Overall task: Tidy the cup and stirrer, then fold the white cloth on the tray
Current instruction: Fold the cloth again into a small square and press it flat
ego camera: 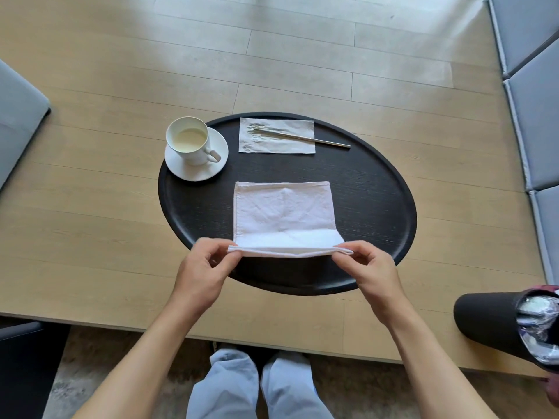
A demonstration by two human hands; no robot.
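1. Head view, step in hand: the fold. The left hand (201, 269) and right hand (370, 272) each pinch a near corner of the white square cloth (284, 214), fingers closed on the doubled edge, which is raised just off the black oval wooden tray (378, 207).
2. Next move, as a judgement: carry the near edge forward onto the far edge, corners matched, then press flat.
3. Cloth: creased, hemmed, lying mid-tray, already doubled.
4. White ceramic cup (189, 140) of pale liquid stands on its white saucer (196, 164), tray's far left.
5. Slim metal stirrer (305, 138) rests on a paper napkin (276, 136), far side.
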